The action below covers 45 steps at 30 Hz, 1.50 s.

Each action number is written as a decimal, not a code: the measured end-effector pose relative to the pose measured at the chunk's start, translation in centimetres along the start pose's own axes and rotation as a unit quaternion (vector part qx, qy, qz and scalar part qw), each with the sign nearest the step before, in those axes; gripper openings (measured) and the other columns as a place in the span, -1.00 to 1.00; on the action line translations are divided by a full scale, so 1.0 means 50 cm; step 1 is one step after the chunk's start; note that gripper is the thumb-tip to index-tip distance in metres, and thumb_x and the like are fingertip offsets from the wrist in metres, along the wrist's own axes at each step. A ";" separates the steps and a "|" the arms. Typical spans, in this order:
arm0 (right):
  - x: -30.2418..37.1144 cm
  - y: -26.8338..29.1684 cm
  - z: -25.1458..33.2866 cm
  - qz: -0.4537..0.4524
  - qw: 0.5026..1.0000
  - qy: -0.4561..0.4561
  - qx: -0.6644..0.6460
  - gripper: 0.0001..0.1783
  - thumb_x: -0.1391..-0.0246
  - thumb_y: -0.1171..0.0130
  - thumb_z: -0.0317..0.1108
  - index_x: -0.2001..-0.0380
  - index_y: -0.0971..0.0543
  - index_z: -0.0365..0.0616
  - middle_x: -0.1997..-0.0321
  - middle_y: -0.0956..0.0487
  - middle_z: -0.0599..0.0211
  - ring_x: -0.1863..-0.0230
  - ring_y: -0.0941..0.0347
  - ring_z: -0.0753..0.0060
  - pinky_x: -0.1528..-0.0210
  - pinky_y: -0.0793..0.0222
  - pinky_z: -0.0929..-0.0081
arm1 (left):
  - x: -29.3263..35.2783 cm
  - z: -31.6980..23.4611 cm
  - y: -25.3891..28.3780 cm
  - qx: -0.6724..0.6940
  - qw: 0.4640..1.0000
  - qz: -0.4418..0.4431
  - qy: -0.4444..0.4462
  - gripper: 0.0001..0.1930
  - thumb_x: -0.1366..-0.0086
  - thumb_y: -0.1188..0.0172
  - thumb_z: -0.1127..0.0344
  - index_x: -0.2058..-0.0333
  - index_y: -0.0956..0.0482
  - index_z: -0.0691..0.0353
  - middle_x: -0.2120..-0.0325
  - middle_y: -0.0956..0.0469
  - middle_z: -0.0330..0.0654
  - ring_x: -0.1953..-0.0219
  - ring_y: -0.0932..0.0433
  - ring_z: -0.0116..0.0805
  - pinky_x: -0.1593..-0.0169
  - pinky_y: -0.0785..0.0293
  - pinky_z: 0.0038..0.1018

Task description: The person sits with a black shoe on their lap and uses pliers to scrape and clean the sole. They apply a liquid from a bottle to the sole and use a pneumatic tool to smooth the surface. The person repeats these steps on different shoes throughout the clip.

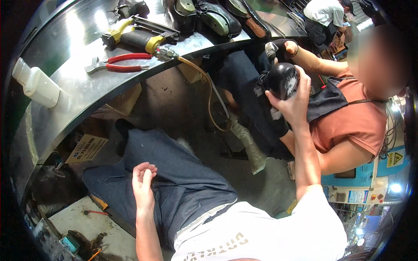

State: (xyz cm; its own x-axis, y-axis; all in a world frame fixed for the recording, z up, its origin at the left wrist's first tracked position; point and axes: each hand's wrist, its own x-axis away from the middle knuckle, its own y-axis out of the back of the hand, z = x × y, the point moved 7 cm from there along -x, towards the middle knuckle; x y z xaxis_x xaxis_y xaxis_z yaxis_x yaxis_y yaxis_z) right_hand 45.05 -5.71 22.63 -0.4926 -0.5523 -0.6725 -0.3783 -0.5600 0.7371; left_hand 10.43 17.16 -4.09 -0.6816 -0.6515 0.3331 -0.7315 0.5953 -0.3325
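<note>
- Head view: black shoe (pixel 282 80) held up before a co-worker (pixel 348 126), near that person's hand (pixel 291 47); contact there cannot be told.
- Shoe gripped by the right hand (pixel 297 98), thumb and fingers pressed against opposite sides.
- Step in hand, as judged: shoe being steadied between two people; a firm, unhurried hold is called for next.
- Left hand (pixel 143 178) held over dark trousers (pixel 187 169), fingers loosely curled together, nothing pinched.
- Red-handled pliers (pixel 124 62), nail gun (pixel 137 39), white bottle (pixel 43 89) laid out on metal bench (pixel 76 80).
</note>
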 end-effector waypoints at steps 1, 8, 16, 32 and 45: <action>-0.003 0.012 0.033 -0.015 1.000 0.004 -0.016 0.10 0.48 -0.62 -0.21 -0.20 -0.27 -0.23 -0.06 -0.36 0.01 -0.11 -0.29 0.00 -0.21 -0.26 0.14 | 0.001 -0.042 -0.032 -0.027 0.998 0.018 -0.046 -0.72 -0.40 -0.09 0.35 -0.03 -0.40 0.30 0.12 -0.52 -0.13 0.05 -0.51 -0.34 -0.10 -0.42 -0.40; -0.027 0.063 0.323 0.080 0.978 0.114 -0.152 0.24 0.68 -0.61 -0.26 -0.26 -0.29 -0.23 -0.09 -0.34 0.01 -0.13 -0.30 -0.03 -0.19 -0.27 0.16 | 0.056 -0.299 -0.256 0.055 0.938 0.215 -0.268 0.03 0.01 -0.55 0.17 -0.29 -0.08 0.46 -0.28 -0.20 0.17 -0.35 -0.21 -0.04 -0.40 -0.05 -0.22; 0.133 -0.116 0.623 0.352 0.850 0.146 -0.363 0.17 0.46 -0.60 -0.17 -0.31 -0.24 -0.18 -0.10 -0.31 -0.05 -0.12 -0.28 -0.09 -0.19 -0.25 0.07 | 0.109 -0.243 -0.025 0.193 0.955 -0.105 -0.202 -0.49 -0.29 -0.25 0.27 -0.08 -0.26 0.39 -0.06 -0.48 0.17 -0.09 -0.50 -0.20 -0.18 -0.42 -0.33; -0.170 -0.289 0.568 0.028 0.945 0.230 -0.230 -0.58 -0.19 -0.20 -0.38 -0.10 -0.47 -0.25 -0.05 -0.50 -0.03 -0.11 -0.43 -0.02 -0.12 -0.38 0.21 | 0.223 -0.057 0.271 0.219 0.868 -0.364 -0.255 -0.54 -0.34 -0.13 0.41 -0.19 -0.28 0.21 -0.05 -0.48 0.02 -0.07 -0.50 -0.16 -0.21 -0.41 -0.21; -0.199 -0.509 0.624 0.192 0.932 0.290 -0.101 -0.45 -0.25 -0.06 0.10 -0.04 -0.57 -0.14 0.10 -0.61 -0.07 0.07 -0.57 -0.05 0.02 -0.44 0.18 | 0.198 -0.063 0.262 0.178 0.910 -0.274 -0.256 -0.29 -0.22 -0.29 0.52 -0.29 -0.16 0.24 -0.05 -0.50 0.00 -0.05 -0.52 -0.26 -0.17 -0.44 -0.34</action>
State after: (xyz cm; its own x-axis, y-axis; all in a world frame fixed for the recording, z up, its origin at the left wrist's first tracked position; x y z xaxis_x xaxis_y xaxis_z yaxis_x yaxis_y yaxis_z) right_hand 35.12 33.30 12.68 -0.0334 -0.9442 -0.3276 -0.0776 -0.3244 0.9427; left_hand -5.94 19.99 -2.37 -0.0522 -0.9926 0.1100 -0.8441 -0.0150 -0.5360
